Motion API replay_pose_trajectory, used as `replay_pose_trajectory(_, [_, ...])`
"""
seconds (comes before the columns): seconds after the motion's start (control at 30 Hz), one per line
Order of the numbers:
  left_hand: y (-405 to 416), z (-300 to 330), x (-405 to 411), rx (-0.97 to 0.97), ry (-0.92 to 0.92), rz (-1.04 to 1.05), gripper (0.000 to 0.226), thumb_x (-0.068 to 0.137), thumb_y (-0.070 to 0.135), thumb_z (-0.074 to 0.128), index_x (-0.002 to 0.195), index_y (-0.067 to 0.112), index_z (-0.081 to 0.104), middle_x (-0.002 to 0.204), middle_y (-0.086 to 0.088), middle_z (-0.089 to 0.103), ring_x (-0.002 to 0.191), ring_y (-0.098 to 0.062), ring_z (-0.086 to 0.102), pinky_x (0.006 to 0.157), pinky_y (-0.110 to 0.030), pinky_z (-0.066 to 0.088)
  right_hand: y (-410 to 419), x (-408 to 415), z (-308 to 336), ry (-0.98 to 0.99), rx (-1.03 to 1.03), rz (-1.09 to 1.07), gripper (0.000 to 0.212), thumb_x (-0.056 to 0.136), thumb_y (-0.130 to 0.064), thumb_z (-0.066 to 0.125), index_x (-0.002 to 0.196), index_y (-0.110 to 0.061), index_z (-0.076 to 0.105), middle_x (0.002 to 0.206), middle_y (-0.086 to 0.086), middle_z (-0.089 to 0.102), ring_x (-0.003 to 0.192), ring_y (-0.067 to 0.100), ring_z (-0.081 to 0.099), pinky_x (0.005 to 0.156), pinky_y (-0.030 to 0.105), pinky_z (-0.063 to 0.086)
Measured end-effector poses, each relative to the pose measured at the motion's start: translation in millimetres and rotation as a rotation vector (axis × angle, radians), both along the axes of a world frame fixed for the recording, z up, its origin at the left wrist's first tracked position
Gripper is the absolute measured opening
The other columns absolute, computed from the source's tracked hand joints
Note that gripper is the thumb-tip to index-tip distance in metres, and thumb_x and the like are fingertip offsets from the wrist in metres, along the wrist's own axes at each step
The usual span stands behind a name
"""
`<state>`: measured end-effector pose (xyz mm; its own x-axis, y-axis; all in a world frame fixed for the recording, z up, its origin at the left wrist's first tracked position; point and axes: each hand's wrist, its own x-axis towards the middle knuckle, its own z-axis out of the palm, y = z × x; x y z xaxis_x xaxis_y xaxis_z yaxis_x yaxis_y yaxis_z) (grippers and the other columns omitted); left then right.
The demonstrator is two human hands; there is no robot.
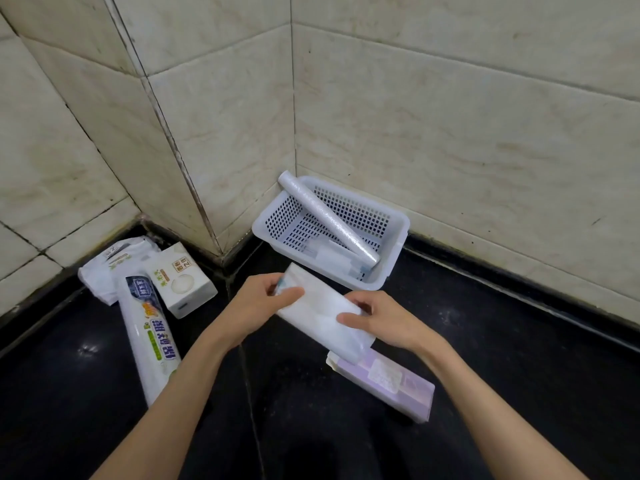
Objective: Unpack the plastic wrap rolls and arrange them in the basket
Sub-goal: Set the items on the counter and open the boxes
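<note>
Head view: one bare roll (327, 221) leans in the basket (398, 233); both the left hand (258, 303) and right hand (384, 323) pinch a white pack (322, 311), a wrapped roll (149, 344) waits left.

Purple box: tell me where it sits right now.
In the head view the purple box lies on the black counter, lower right, just below the right hand, nearer the camera than the basket.

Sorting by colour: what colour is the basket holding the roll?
White, with perforated walls; the basket shows in the head view.
</note>
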<state>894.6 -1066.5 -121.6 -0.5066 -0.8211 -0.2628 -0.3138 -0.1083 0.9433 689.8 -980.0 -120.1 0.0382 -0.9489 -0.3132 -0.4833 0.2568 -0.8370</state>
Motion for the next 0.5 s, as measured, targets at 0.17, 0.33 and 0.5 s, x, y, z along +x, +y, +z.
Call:
replay_pose_trajectory(0.17, [-46,-9,-41,0.022,0.107,0.17,0.033,0.081,0.025,0.067,0.111,0.016,0.061,0.108,-0.005,0.066,0.1,-0.022,0.062,0.09,-0.035,0.051,-52,-25,8,0.144,-0.009,-0.03,0.016,0.089,-0.021,0.057,0.073,-0.021,0.055,0.07,-0.007,0.052,0.063,0.006,0.049,0.058,0.016,0.038])
replay_pose_trajectory(0.33, [-95,-31,-72,0.039,0.178,0.321,0.032,0.086,0.024,0.061,0.115,0.017,0.048,0.099,0.003,0.059,0.086,-0.007,0.06,0.074,-0.02,0.052,-126,-50,-3,0.313,0.019,-0.069,0.019,0.089,-0.015,0.051,0.071,-0.022,0.049,0.068,-0.006,0.049,0.059,0.008,0.046,0.054,0.021,0.036])
replay_pose_trajectory(0.5, [-105,-74,-75,-0.076,-0.137,0.317,0.032,0.09,0.014,0.051,0.122,0.012,0.05,0.118,-0.004,0.056,0.099,-0.009,0.051,0.089,-0.022,0.04,-158,-59,-52,0.419,0.165,-0.064,0.01,0.09,-0.014,0.047,0.099,-0.015,0.052,0.075,-0.001,0.054,0.062,0.012,0.048,0.052,0.021,0.034])
